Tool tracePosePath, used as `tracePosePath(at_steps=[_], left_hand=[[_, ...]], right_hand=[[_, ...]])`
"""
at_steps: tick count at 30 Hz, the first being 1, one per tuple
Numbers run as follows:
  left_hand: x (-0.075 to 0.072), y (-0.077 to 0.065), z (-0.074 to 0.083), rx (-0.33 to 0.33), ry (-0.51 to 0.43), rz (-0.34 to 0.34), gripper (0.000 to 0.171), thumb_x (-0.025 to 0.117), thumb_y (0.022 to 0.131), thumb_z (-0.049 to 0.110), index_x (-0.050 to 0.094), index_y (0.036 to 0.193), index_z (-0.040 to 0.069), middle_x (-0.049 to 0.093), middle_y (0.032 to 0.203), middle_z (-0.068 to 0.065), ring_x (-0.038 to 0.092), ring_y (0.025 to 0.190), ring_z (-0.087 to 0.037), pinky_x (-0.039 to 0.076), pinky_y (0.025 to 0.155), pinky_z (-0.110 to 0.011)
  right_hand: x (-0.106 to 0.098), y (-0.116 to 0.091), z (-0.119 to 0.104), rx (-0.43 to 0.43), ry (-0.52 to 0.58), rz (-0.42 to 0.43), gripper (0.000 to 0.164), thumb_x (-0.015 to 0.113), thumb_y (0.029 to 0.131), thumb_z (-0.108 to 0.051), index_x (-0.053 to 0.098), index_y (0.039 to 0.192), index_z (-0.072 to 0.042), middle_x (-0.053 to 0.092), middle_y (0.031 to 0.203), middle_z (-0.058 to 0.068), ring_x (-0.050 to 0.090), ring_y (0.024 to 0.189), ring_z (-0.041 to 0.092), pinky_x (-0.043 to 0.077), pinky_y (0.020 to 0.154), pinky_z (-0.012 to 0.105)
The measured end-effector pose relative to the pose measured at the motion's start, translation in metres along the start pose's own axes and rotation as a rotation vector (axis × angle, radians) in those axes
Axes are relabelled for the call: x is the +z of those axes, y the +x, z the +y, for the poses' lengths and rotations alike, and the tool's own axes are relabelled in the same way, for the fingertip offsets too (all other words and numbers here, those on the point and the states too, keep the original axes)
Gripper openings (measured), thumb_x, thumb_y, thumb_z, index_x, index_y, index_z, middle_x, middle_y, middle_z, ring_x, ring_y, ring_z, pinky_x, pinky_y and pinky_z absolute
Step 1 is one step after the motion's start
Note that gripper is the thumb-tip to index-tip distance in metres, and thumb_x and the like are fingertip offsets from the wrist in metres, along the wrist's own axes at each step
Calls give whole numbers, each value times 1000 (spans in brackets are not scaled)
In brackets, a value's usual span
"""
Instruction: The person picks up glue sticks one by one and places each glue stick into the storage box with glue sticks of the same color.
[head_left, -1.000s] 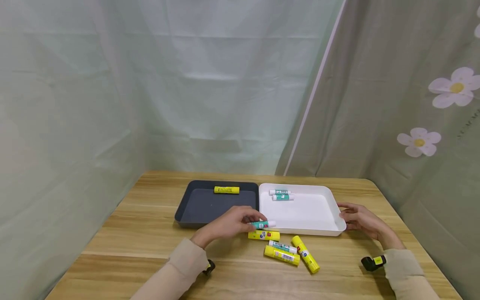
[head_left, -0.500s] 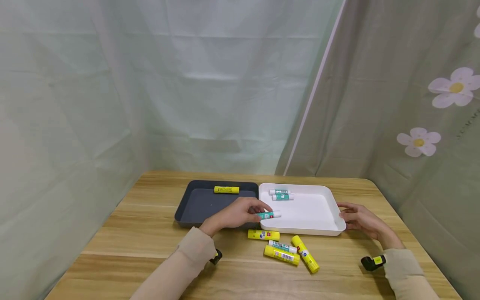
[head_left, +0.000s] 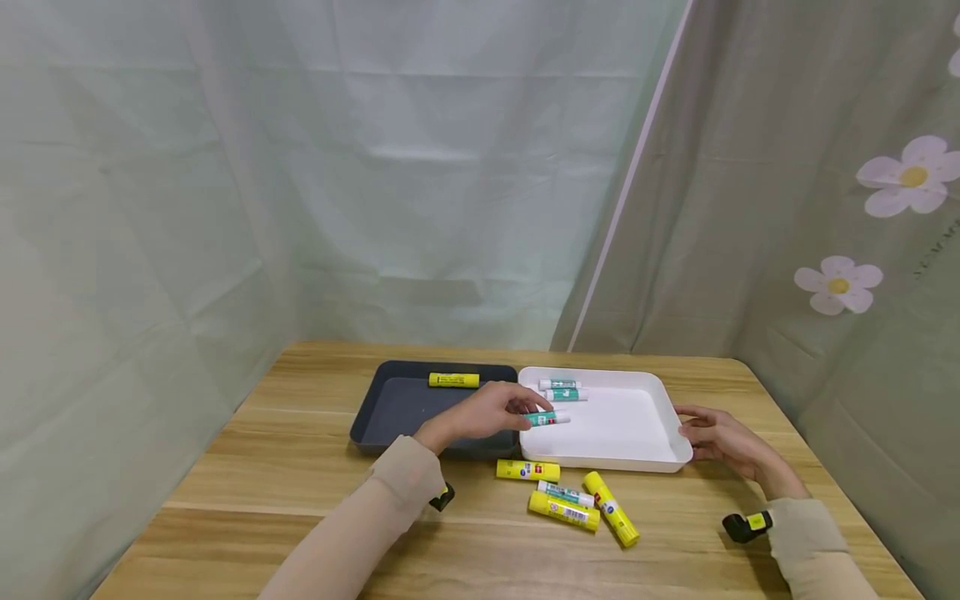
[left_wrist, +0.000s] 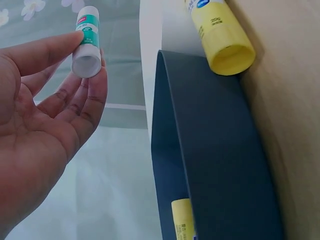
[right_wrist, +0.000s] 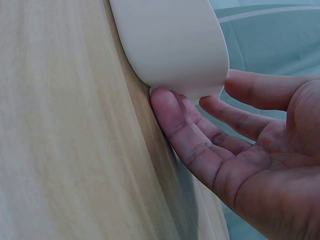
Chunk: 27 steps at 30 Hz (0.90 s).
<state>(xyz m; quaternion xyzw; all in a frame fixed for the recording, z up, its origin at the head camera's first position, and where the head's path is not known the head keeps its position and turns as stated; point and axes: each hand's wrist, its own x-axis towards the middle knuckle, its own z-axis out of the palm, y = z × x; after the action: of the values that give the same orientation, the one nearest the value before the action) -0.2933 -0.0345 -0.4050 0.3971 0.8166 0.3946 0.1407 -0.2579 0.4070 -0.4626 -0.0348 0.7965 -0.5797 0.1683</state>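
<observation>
L hand (left_wrist: pixel 42 117) pinches grn/wht tube (left_wrist: pixel 89 47) (1 ylw tube (left_wrist: pixel 183 217) in dk tray (left_wrist: pixel 220 135)).

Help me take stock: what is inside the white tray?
In the white tray, two green-banded tubes lie near the far-left corner. The left hand, pinching a third tube above, covers part of the left edge; anything behind is hidden.

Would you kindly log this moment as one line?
left hand: pinches green glue stick over white tray | right hand: touches white tray's right side | table: three yellow sticks, one green stick

Left tray (head_left: pixel 397 417) beside right tray (head_left: pixel 622 425) on table (head_left: pixel 262 467), four glue sticks (head_left: pixel 611 508) before them
</observation>
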Motion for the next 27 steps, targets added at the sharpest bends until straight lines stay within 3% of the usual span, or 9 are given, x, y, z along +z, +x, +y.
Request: tracePosePath(at_steps=[11, 19, 27], left_hand=[[-3, 22, 1, 11, 93, -18, 32, 67, 102, 7, 73, 132, 16, 71, 121, -2, 65, 107, -18, 53, 89, -31], [-4, 37, 3, -29, 45, -36, 33, 67, 101, 7, 72, 132, 16, 70, 125, -2, 64, 112, -18, 54, 93, -33], [-2, 47, 9, -5, 22, -66, 33, 66, 102, 5, 71, 133, 12, 69, 128, -5, 63, 115, -20, 52, 97, -31]], right_hand=[[1, 2, 0, 14, -8, 17, 70, 59, 105, -12, 21, 157, 15, 65, 114, 9, 66, 97, 19, 60, 83, 34], [-1, 0, -1, 7, -6, 8, 70, 58, 105, -13, 20, 157, 15, 65, 114, 8, 67, 97, 18, 60, 82, 34], [-3, -1, 0, 2, -13, 2, 69, 57, 106, -14, 20, 157, 16, 64, 115, 8, 66, 97, 18, 60, 82, 34]])
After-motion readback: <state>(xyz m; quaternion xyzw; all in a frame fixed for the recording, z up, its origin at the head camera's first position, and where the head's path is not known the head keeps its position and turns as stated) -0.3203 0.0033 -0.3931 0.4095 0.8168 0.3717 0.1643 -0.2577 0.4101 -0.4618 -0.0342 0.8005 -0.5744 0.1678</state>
